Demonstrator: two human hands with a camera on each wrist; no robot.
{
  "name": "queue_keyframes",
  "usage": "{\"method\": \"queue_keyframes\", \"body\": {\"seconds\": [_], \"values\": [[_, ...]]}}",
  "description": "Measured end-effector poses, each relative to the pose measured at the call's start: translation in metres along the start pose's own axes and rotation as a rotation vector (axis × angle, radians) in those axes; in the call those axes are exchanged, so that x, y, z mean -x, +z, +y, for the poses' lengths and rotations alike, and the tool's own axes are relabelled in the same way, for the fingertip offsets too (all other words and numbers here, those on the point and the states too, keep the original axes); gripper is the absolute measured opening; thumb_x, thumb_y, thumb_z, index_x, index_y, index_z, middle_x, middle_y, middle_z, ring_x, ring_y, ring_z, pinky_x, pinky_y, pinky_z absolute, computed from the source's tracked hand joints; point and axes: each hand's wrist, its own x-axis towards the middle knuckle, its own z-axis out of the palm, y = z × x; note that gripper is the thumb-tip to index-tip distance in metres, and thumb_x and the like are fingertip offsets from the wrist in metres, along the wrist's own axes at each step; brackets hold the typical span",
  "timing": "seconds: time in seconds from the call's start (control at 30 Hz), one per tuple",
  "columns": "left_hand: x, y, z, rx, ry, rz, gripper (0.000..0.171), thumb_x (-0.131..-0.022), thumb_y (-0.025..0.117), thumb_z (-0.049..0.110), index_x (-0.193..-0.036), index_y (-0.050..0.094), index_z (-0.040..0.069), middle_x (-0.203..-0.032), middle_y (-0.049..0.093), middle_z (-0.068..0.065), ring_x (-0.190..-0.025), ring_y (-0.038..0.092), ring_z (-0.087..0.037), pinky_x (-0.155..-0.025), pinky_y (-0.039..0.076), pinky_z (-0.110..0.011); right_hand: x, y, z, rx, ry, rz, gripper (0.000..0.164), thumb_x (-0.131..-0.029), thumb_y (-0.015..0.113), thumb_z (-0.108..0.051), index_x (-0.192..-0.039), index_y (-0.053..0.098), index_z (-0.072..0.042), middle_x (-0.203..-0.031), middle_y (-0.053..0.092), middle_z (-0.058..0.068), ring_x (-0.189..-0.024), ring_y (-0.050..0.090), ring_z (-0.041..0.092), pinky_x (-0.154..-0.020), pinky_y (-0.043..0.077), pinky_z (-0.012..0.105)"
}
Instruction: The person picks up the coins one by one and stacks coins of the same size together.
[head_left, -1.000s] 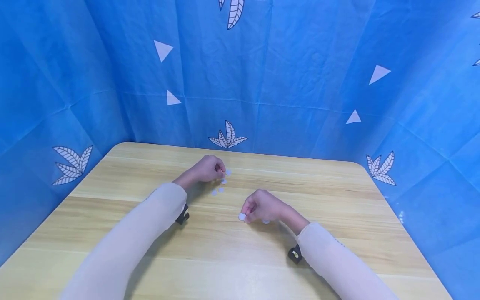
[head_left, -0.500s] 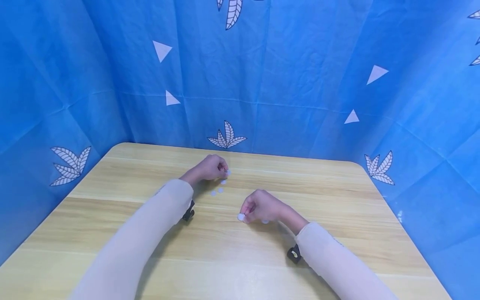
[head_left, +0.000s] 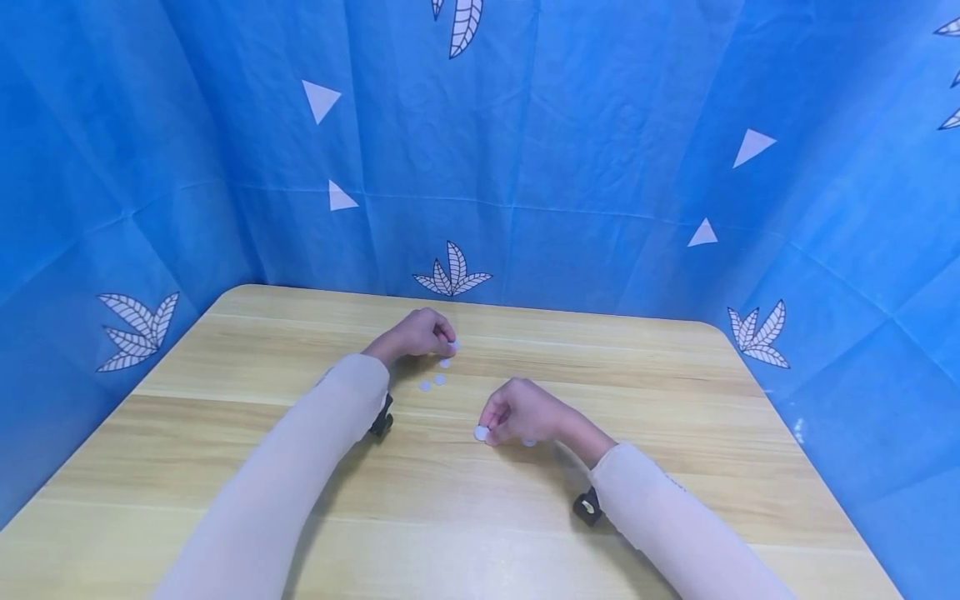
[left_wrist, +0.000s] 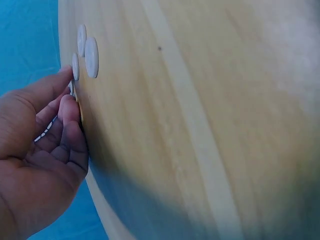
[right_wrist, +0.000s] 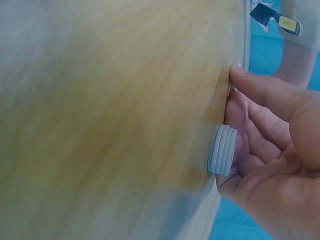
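Toward the far side of the table, my left hand point(head_left: 422, 332) has thumb and fingertips pinched at a small white disc point(head_left: 454, 345). Three more white discs lie flat beside that hand; the left wrist view shows one disc point(left_wrist: 91, 57) nearest the camera. Closer in and to the right, my right hand point(head_left: 525, 410) pinches another white disc point(head_left: 482, 433) between thumb and finger, right at the tabletop. Under its curled fingers stands a short stack of discs point(right_wrist: 222, 150), mostly hidden by the hand in the head view.
The wood-grain table point(head_left: 450, 517) has rounded far corners. A blue curtain point(head_left: 585, 150) with leaf and triangle prints hangs behind it and along both sides. Black wrist cameras point(head_left: 588, 507) sit below the pale sleeves.
My left hand has shifted slightly right and its fingertips have closed onto the farthest disc, which earlier lay just beyond them. The right hand stays in place with its disc.
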Motion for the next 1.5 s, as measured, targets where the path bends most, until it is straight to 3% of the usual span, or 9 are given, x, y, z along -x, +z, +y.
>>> {"method": "queue_keyframes", "body": {"seconds": [0.47,0.73,1.07,1.27,1.5], "values": [[-0.007,0.002,-0.007,0.094,-0.069,0.001,0.02,-0.089,0.081,0.018,-0.102,0.071,0.007,-0.094,0.064,-0.006,-0.084,0.055,-0.02,-0.076,0.048,-0.03,-0.001,0.001,0.0,0.008,0.01,0.002,0.015,-0.079,0.086,-0.003,-0.09,0.076,-0.007,-0.08,0.072,-0.003,-0.076,0.066,0.009,-0.074,0.056,0.025],[-0.008,0.004,-0.009,0.087,-0.061,0.0,0.019,-0.09,0.081,0.019,-0.101,0.07,0.007,-0.092,0.063,-0.006,-0.083,0.054,-0.02,-0.075,0.048,-0.029,-0.001,0.001,-0.001,0.006,0.011,0.004,0.015,-0.079,0.086,-0.003,-0.09,0.076,-0.007,-0.08,0.073,-0.003,-0.076,0.066,0.009,-0.075,0.056,0.025],[-0.01,0.005,-0.008,0.079,-0.01,0.013,0.02,-0.089,0.081,0.014,-0.1,0.066,0.007,-0.099,0.063,-0.008,-0.093,0.056,-0.023,-0.087,0.049,-0.034,0.0,0.001,0.0,0.005,0.004,0.006,0.014,-0.079,0.085,-0.003,-0.09,0.076,-0.007,-0.079,0.072,-0.003,-0.075,0.066,0.009,-0.074,0.055,0.025],[-0.009,0.004,-0.01,0.088,-0.008,0.015,0.019,-0.09,0.08,0.015,-0.101,0.067,0.006,-0.099,0.064,-0.009,-0.09,0.057,-0.022,-0.08,0.05,-0.031,-0.001,0.001,0.002,-0.003,0.005,0.009,0.015,-0.079,0.085,-0.003,-0.09,0.076,-0.007,-0.08,0.072,-0.003,-0.075,0.066,0.009,-0.073,0.056,0.025],[-0.008,0.002,-0.008,0.123,-0.049,0.008,0.016,-0.093,0.076,0.013,-0.105,0.068,0.007,-0.103,0.065,-0.01,-0.087,0.056,-0.023,-0.073,0.049,-0.03,-0.001,0.001,0.005,-0.011,0.007,0.005,0.015,-0.079,0.086,-0.004,-0.09,0.076,-0.008,-0.08,0.072,-0.004,-0.076,0.066,0.01,-0.075,0.056,0.026]]}}
